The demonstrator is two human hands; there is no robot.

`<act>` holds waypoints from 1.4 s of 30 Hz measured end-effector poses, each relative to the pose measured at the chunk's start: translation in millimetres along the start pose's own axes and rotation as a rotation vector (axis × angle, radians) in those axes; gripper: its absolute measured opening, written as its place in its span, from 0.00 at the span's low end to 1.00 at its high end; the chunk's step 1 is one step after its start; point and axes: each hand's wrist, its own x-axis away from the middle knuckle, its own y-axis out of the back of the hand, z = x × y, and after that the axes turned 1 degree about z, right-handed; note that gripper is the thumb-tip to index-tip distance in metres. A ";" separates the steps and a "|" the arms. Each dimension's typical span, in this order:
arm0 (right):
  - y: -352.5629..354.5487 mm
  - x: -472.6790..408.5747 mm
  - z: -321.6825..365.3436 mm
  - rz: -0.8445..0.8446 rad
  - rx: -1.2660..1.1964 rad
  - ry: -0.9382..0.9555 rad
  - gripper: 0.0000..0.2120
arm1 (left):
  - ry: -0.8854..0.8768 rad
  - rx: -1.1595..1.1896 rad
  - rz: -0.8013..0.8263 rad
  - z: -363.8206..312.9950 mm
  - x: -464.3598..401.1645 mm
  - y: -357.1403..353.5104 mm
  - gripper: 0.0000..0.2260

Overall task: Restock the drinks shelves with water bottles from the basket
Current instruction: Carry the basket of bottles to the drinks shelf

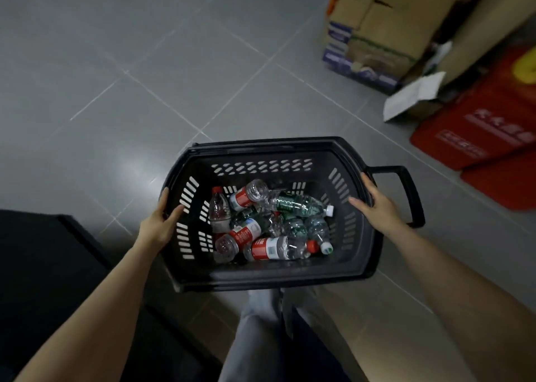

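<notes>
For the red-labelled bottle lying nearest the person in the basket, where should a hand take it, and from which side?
Grip the red-labelled bottle round its labelled middle, coming straight down from above. It lies on its side on top of the pile, cap pointing right, with its upper side uncovered; the basket walls block any sideways approach.

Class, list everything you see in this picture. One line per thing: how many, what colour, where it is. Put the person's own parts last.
basket: one, black plastic with slotted walls, centre, held above the floor
basket handle: one, black, folded out on the right side
water bottles: several, clear, red or green labels, lying jumbled in the basket; exact count unclear
floor: grey tiles, all around
cardboard boxes: a few, brown, top right
red cartons: at least two, right edge
dark object: black, lower left, cannot identify
trouser legs: grey, bottom centre
left hand: grips the basket's left rim
right hand: grips the basket's right rim
</notes>
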 end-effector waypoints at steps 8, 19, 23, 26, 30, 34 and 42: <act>93.8 88.6 -84.6 -0.208 -0.138 -0.101 0.40 | -0.214 -0.134 0.144 -115.0 51.2 -51.3 0.29; 234.6 181.8 -290.9 -0.284 -0.204 -0.341 0.36 | -0.335 -0.224 0.372 -269.1 152.4 -249.1 0.32; 295.4 201.8 -369.3 -0.309 -0.301 -0.381 0.39 | -0.365 -0.298 0.425 -314.3 192.8 -336.4 0.32; 335.7 217.4 -424.3 -0.338 -0.327 -0.431 0.42 | -0.406 -0.359 0.481 -348.4 220.5 -398.0 0.32; 376.5 238.4 -493.9 -0.465 -0.390 -0.443 0.46 | -0.506 -0.459 0.555 -403.9 253.9 -476.3 0.33; 419.2 249.1 -561.4 -0.535 -0.328 -0.457 0.41 | -0.570 -0.538 0.619 -467.8 285.4 -551.8 0.34; 505.4 264.0 -667.6 -0.646 -0.386 -0.627 0.38 | -0.625 -0.675 0.674 -577.1 349.2 -692.1 0.36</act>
